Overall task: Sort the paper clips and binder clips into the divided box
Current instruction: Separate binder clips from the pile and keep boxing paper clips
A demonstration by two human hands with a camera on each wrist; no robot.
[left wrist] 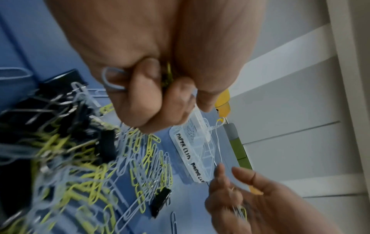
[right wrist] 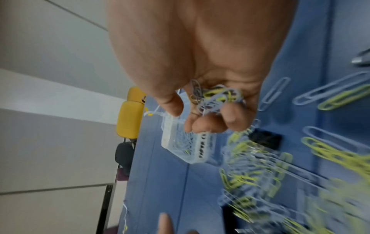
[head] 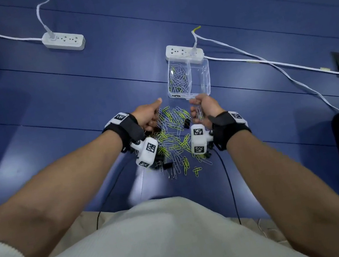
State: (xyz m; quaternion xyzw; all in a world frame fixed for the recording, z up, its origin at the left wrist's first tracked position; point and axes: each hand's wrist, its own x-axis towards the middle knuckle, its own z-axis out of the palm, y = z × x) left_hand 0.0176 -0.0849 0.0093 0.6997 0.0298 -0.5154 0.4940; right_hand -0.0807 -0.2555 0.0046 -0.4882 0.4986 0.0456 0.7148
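From the head view, the left hand (head: 147, 115) and right hand (head: 202, 109) hover over the paper clips (head: 174, 136) on the surface (head: 67, 96), the divided box (head: 204, 76) just beyond; wrist cameras hide some clips. Left wrist view: curled fingers (left wrist: 140, 98) clutch a few clips. Right wrist view: fingers (right wrist: 230, 117) curl round a tangled bunch; the pile beneath blurs.

Two power strips (head: 63, 41), one divided box (head: 188, 79)
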